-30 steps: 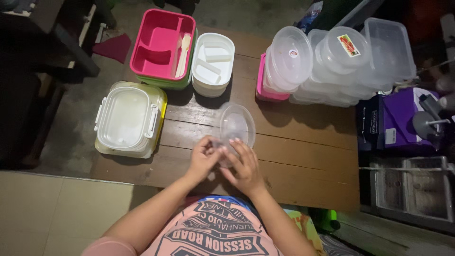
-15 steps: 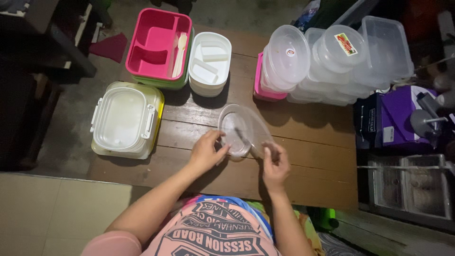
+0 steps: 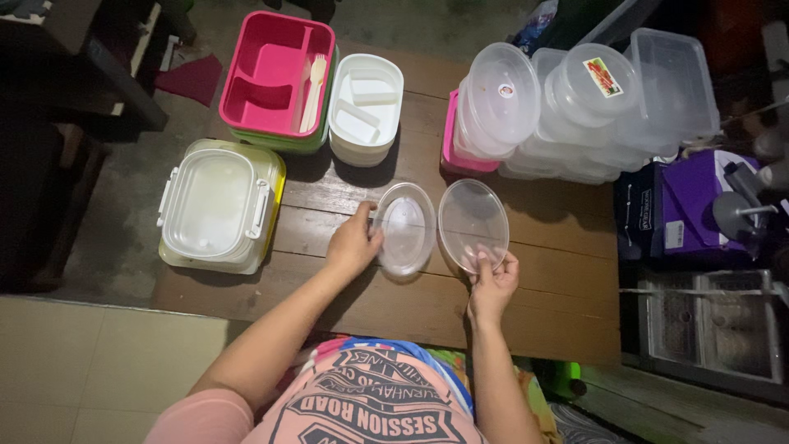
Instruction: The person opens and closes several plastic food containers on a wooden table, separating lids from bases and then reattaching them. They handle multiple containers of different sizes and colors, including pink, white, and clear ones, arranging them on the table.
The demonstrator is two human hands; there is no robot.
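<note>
A brown wooden table [image 3: 526, 247] of long planks fills the middle of the view, with a person seated at its near edge. At the far right of the table lies a heap of clear tubs [image 3: 588, 107], round and square, leaning against one another, with a pink box [image 3: 454, 152] partly hidden under its left end. At the far left stands a pink lunch tray [image 3: 275, 70] with compartments, stacked on a green one, and a pale fork [image 3: 314, 78] lies in its right slot. Just beside it sits a white divided tray [image 3: 367, 107]. Nearer, at the table's left edge, rests a white latched box [image 3: 215, 205] on a yellow one. In front of the person, two clear round pieces lie side by side, just apart: a round container [image 3: 404, 228] on the left and a round lid [image 3: 472, 224] on the right. The left hand [image 3: 352, 245] grips the container by its left rim, fingers curled over the edge. The right hand [image 3: 491, 284] pinches the lid's near rim between thumb and fingers.
</note>
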